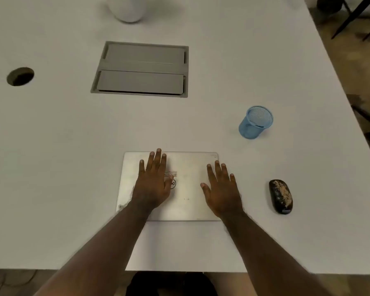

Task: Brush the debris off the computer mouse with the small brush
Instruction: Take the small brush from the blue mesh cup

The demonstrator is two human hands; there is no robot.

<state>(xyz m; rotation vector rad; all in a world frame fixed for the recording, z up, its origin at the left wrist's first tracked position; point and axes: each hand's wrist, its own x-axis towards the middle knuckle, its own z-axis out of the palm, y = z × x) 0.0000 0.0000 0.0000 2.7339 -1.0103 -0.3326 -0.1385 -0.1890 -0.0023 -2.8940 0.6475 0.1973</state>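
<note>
The computer mouse (280, 196) lies on the white table (62, 167), near its right edge and well apart from the front edge, to the right of the closed silver laptop (188, 201). It is a black mouse, and a patch of pale, sandy debris (284, 194) covers much of its top.

The mouse is probably light, with a hard, smooth plastic shell, so it may slide on the table when a brush pushes it. One hand should likely hold it by its two long sides, low down, where there is no debris, while the other hand brushes. The debris looks loose and dry, so light strokes toward the right edge of the table would probably be enough.

No small brush is clearly visible. A thin bluish shape shows inside the blue mesh pen cup (256, 122), which stands further back from the mouse, but it cannot be told whether this is the brush.

The left hand (153, 184) rests flat on the laptop lid with its fingers straight and spread, grasping nothing. The right hand (222, 189) rests in the same way on the right part of the lid, also released and holding nothing.

By count: one mouse, one laptop, one pen cup, two hands. In the table there is also one grey cable hatch (140, 69) with two flaps, one round cable hole (20, 76) near the left edge, and one white rounded object (126, 9) at the far edge.
</note>
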